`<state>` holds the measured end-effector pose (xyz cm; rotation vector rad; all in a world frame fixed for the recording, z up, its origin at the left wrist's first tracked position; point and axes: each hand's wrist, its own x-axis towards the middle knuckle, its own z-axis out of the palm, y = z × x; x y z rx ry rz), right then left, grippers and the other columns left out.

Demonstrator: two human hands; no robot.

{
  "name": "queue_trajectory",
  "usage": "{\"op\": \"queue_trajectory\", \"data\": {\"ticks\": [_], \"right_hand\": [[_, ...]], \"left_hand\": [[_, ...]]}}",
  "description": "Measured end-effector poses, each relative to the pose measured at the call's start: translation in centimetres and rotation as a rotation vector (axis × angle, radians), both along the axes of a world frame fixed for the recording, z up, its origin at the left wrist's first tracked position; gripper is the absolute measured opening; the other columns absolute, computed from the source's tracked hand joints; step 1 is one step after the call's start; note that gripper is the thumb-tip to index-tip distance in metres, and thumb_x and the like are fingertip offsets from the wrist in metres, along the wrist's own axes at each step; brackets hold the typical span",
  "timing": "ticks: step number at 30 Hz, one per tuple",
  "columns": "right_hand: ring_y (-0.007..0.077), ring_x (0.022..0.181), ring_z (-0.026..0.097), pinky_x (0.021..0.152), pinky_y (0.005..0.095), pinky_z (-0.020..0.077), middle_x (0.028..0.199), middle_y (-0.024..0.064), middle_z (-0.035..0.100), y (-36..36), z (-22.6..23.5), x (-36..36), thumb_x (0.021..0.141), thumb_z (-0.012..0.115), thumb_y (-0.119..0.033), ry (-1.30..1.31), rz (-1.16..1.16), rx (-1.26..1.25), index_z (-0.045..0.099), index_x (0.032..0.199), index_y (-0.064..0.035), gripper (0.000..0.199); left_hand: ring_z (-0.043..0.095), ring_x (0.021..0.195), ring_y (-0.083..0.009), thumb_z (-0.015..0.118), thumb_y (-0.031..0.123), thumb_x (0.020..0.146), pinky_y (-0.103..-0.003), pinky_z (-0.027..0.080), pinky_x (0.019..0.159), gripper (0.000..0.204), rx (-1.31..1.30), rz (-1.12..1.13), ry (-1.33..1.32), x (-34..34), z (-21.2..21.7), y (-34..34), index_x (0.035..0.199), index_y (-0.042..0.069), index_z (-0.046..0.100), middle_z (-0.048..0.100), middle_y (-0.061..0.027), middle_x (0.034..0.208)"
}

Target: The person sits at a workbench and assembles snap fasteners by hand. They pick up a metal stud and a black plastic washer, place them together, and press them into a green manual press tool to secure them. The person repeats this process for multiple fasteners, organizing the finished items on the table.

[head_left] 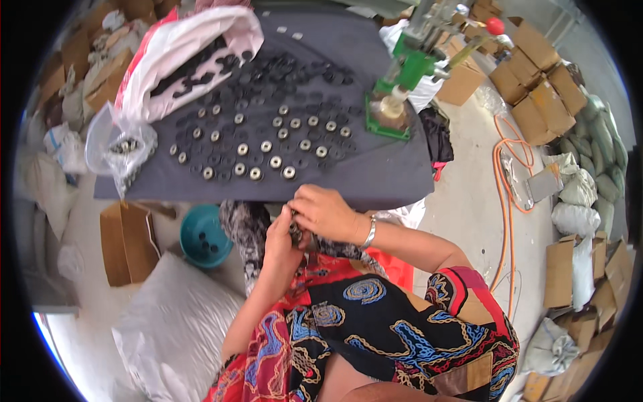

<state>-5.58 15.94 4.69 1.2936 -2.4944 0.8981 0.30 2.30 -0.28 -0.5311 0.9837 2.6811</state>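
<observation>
Table: covered in dark grey cloth [335,37], it carries the loose parts, two bags and a press; its near edge faces the person's lap.
Stuffed sack: a silvery white sack [177,321] lies on the floor to the left of the person.
Hand press: a green lever press [402,63] stands upright at the table's right side (its lever ends in a red ball knob [495,26]).
Open bag: a white and red bag [151,67] lies on its side at the far left, mouth toward the black parts.
Carton: an open cardboard box [127,244] sits below the table's left front.
Basin: a teal basin [191,234], beside the carton, contains a few dark discs.
Clear bag: a transparent plastic bag [104,147] at the left edge holds small metallic parts.
Right hand: the hand [328,211] has its fingers bent over the left hand's fingertips; whether it pinches anything cannot be told.
Left hand: the hand [280,238] is curled around small metallic pieces [295,232], just off the table's near edge, above the lap.
Loose parts: black discs [268,74] are heaped toward the back; metal-centred discs [266,146] lie spread nearer the front.
</observation>
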Motion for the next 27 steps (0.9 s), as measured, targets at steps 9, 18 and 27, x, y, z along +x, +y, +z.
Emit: {"op": "queue_trajectory", "data": {"ticks": [9,18,27], "right_hand": [[0.0289,0.080,0.062,0.069,0.0387,0.0502,0.086,0.0115,0.060,-0.2,0.1,-1.8,0.081,0.067,-0.014,-0.426,0.074,-0.175,0.066,0.095,-0.0022,0.018],[0.0280,0.085,0.063,0.069,0.0384,0.0535,0.094,0.0100,0.060,-1.3,-0.3,-0.3,0.078,0.071,-0.015,0.195,-0.023,-0.064,0.063,0.105,0.0017,0.033],[0.0315,0.078,0.062,0.071,0.0394,0.0507,0.087,0.0146,0.061,-0.3,3.0,-5.6,0.078,0.066,-0.014,-0.090,-0.135,-0.142,0.067,0.098,-0.0029,0.023]], "left_hand": [[0.052,0.056,-0.0173,0.051,0.042,0.099,-0.027,0.035,0.047,0.035,0.044,-0.012,0.039,0.3,0.7,-1.1,0.088,0.010,0.058,0.057,-0.0035,0.071],[0.053,0.056,-0.0131,0.057,0.039,0.097,-0.026,0.036,0.046,0.029,0.086,0.106,-0.008,-0.3,0.5,-0.8,0.088,0.012,0.058,0.059,-0.0009,0.071],[0.055,0.067,-0.0197,0.054,0.028,0.098,-0.029,0.040,0.055,0.029,0.145,0.026,-0.042,0.2,0.4,-2.3,0.111,0.003,0.060,0.060,-0.0068,0.083]]}}
